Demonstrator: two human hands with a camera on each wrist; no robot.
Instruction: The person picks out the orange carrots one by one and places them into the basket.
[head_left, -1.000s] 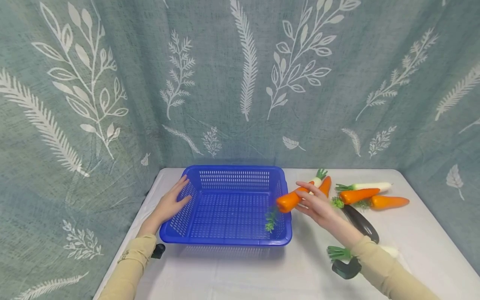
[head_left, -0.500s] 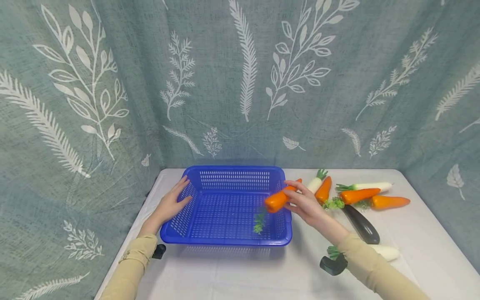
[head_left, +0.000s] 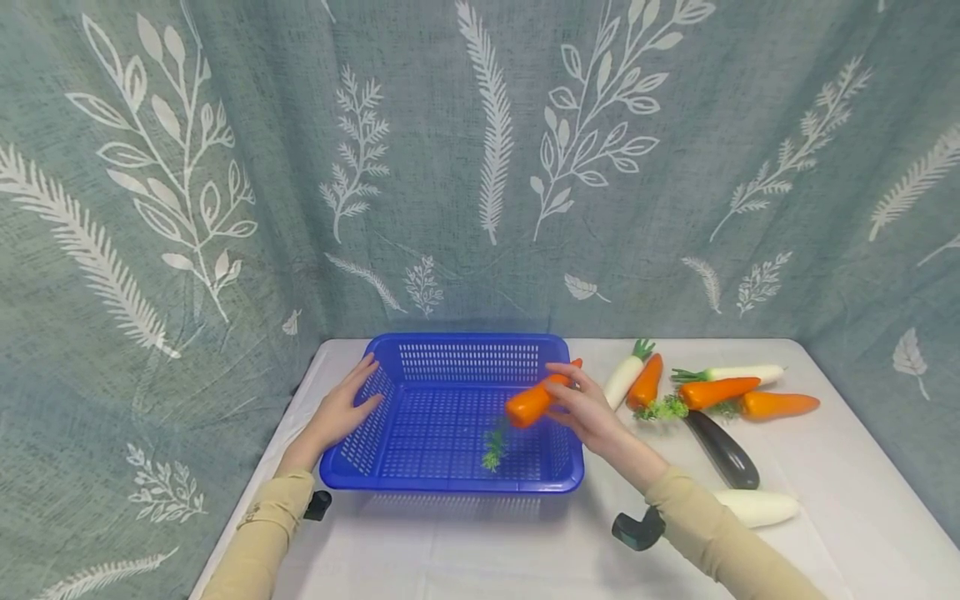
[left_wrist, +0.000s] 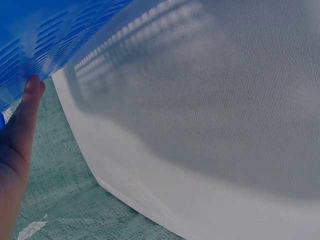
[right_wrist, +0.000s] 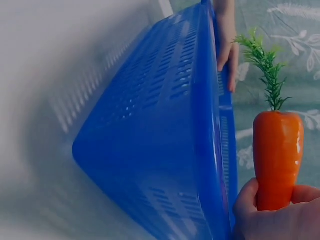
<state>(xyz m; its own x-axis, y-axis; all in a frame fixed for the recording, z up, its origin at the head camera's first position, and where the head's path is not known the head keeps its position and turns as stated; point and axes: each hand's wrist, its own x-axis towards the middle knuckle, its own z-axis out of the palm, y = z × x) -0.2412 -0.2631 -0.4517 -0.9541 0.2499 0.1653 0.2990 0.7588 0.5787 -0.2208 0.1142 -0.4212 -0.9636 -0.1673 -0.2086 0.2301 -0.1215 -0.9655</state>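
Note:
In the head view my right hand pinches an orange carrot above the right side of a blue plastic basket. The carrot tilts, its green leafy top hanging toward the basket's floor. From the right wrist view, thumb and fingers grip the carrot near its lower part, beside the basket rim. My left hand rests at the basket's left rim with its fingers extended. The left wrist view shows that hand against the perforated wall.
Right of the basket on the white table lie a white radish, carrots, another long white radish, a dark eggplant and a larger white radish. A patterned curtain hangs behind.
My right hand has moved left with the carrot, from the basket's right rim to over its inside. The left hand and the basket have stayed in place.

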